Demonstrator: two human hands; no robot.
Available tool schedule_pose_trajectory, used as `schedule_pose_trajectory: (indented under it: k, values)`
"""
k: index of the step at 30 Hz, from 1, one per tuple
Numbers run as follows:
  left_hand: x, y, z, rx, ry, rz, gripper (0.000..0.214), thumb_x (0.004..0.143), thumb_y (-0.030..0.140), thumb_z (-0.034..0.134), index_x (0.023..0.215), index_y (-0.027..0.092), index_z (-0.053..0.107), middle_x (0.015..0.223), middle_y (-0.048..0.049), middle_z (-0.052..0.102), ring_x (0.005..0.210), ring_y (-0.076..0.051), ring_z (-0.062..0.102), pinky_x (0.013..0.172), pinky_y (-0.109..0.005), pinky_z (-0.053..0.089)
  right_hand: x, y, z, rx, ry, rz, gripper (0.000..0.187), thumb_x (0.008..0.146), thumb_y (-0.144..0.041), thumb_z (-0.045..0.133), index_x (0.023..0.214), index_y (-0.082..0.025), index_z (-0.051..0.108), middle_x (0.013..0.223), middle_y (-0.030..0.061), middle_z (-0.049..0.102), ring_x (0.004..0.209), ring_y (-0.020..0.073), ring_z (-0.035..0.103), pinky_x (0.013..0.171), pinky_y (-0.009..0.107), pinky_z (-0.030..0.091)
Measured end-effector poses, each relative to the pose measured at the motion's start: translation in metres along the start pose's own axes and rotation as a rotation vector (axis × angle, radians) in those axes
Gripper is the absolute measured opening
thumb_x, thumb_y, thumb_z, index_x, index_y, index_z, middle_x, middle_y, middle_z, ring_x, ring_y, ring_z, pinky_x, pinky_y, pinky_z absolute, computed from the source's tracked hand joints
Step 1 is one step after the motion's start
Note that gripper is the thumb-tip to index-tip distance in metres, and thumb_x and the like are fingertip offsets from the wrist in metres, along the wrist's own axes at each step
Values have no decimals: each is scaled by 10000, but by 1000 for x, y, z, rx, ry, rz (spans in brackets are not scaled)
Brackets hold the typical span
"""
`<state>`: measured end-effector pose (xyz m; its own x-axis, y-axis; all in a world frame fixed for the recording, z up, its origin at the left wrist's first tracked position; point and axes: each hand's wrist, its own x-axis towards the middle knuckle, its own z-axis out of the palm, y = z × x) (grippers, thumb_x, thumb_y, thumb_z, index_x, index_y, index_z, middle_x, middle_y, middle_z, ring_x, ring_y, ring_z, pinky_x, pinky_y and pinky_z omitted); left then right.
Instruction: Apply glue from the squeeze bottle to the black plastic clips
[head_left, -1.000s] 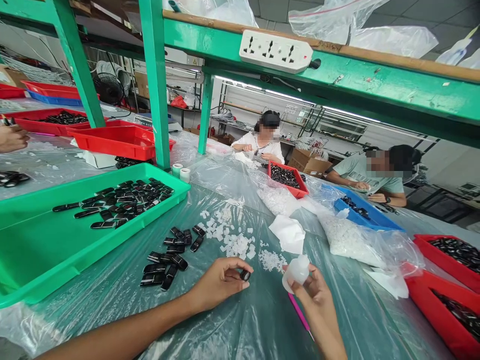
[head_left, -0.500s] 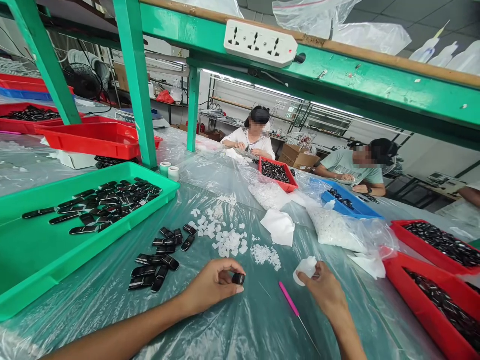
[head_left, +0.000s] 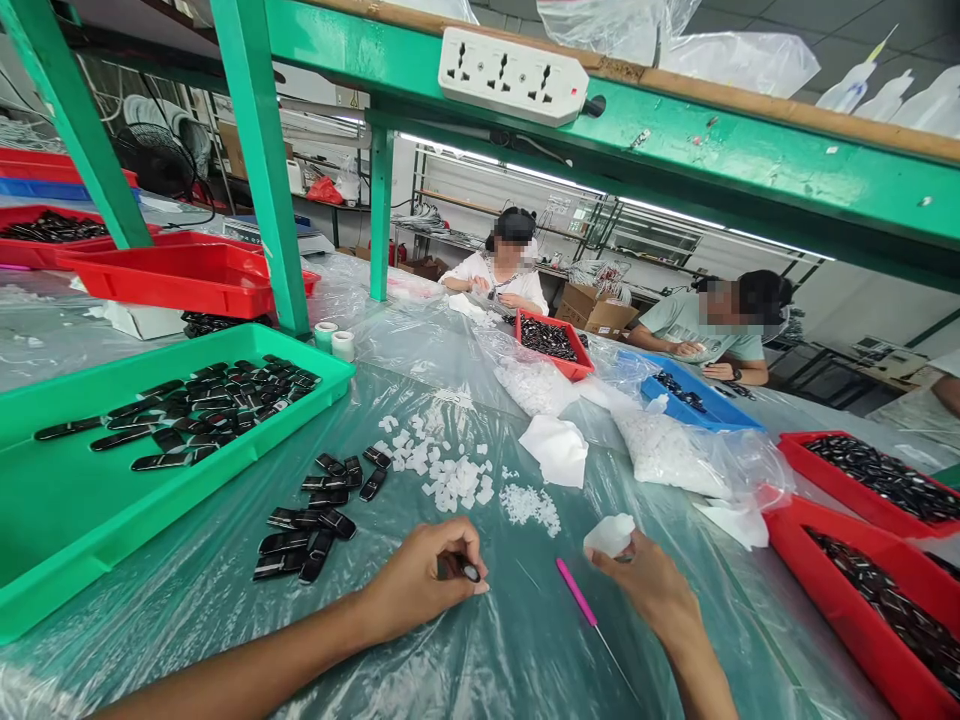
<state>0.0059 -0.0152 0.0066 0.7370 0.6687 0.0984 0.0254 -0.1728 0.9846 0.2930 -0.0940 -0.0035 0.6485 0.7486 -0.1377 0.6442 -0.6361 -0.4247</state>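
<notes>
Left grip (head_left: pixel 416 578) pinching a small black piece (head_left: pixel 470 573), right grip (head_left: pixel 654 582) holding a white bottle (head_left: pixel 610 537), pink-handled tool (head_left: pixel 576 591) lying between.

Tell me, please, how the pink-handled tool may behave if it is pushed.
The pink-handled tool may roll, since its handle looks rounded. It probably slides easily, as the plastic sheet looks glossy. Its thin shaft looks straight, so likely stiff.

Room betw. hands (head_left: pixel 424 580), but pink-handled tool (head_left: pixel 576 592) in way.

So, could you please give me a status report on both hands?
Left hand holding black piece. Right hand holding translucent bottle. Pink-handled tool lying between hands, nearer right.
</notes>
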Motion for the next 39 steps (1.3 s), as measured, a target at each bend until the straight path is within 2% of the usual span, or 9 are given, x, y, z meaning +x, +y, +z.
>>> schedule_pose_trajectory:
  k: [7,10,13,17,21,27,33,36,39]
  values:
    - [0,-5,-1,87,3,-32,164,728,213,641,752,162,487,635,34,543,568,-92,460,517,-189,331,1,-2,2,101,31,-8,327,634,-509,583,759,-207,562,839,107,657,794,332,617,665,435,418]
    - [0,-8,-2,86,-26,-68,152,743,259,636,799,155,540,595,47,482,522,-77,400,490,-186,321,-3,-11,4,264,19,-97,339,664,-481,586,843,-194,593,864,100,673,843,296,625,729,400,442]
    - [2,-11,-3,-54,-76,-112,216,750,329,632,824,135,572,666,18,491,528,-81,421,467,-186,384,-13,-27,7,460,-25,-230,357,731,-454,548,955,-179,591,936,79,680,888,233,627,778,324,462]
    - [5,-15,-3,-231,-97,-121,305,741,378,653,887,120,580,847,-35,544,599,-96,511,556,-236,488,-31,-47,12,769,-154,-355,402,724,-428,613,1040,-179,595,1026,75,659,965,231,585,760,306,470]
    - [4,-17,-3,-218,-76,-105,305,817,374,578,978,116,598,948,-81,588,708,-161,624,661,-273,496,-48,-57,21,1090,-280,-350,411,713,-356,669,1085,-198,594,1026,65,629,731,170,542,608,279,417]
    - [4,-12,-5,-92,54,-39,270,804,306,598,1010,141,652,951,-85,656,744,-174,615,688,-262,489,-65,-66,34,1552,-342,-431,273,800,-422,490,708,-185,592,631,-4,457,534,119,354,509,269,315]
    - [6,-8,-5,10,123,-22,253,773,292,615,966,137,672,920,-74,672,681,-157,597,637,-241,472,-69,-72,37,1871,-372,-252,234,796,-407,443,733,-215,562,591,-47,315,483,100,274,468,242,294]
    - [5,-6,-5,110,166,-13,248,746,284,642,953,155,684,886,-59,682,696,-162,585,649,-242,465,-66,-73,43,1878,-409,-177,279,811,-414,430,654,-205,527,575,-61,275,456,82,230,442,222,274]
    - [4,-5,-5,181,196,4,234,736,278,655,940,168,691,810,-43,683,675,-158,573,630,-234,453,-64,-74,50,1774,-388,-119,258,813,-416,445,726,-205,565,540,-80,252,425,68,192,420,203,258]
